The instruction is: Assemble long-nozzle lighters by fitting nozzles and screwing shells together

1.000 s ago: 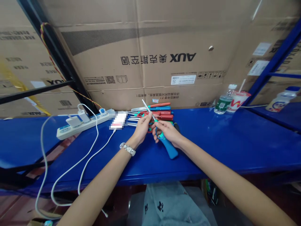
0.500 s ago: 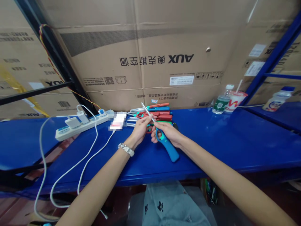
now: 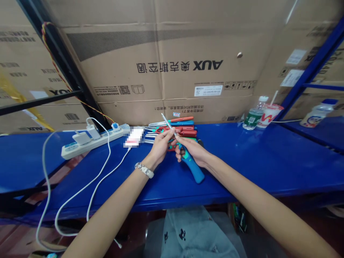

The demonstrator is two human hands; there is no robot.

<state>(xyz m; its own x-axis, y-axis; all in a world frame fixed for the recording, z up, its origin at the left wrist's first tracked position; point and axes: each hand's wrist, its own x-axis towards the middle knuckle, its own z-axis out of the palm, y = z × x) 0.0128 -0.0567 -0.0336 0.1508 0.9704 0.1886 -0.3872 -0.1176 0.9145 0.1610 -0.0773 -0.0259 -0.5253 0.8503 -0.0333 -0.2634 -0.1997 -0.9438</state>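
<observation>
You've got the cardboard sheet (image 3: 174, 43) standing behind the lighter pile (image 3: 189, 133), blue table (image 3: 255, 161) beneath. Power strip (image 3: 87, 148) left of the pile. Your right hand (image 3: 192, 148), just in front of the pile, curls round the blue lighter (image 3: 195, 170) near its trigger; your left hand (image 3: 161, 143), same side, pinches its metal rod (image 3: 166, 122). Lighter's slanted, handle this side of the pile. Cup (image 3: 269, 116), then bottle (image 3: 252, 116), right of the pile; pixelated phone (image 3: 135, 136) just left.
</observation>
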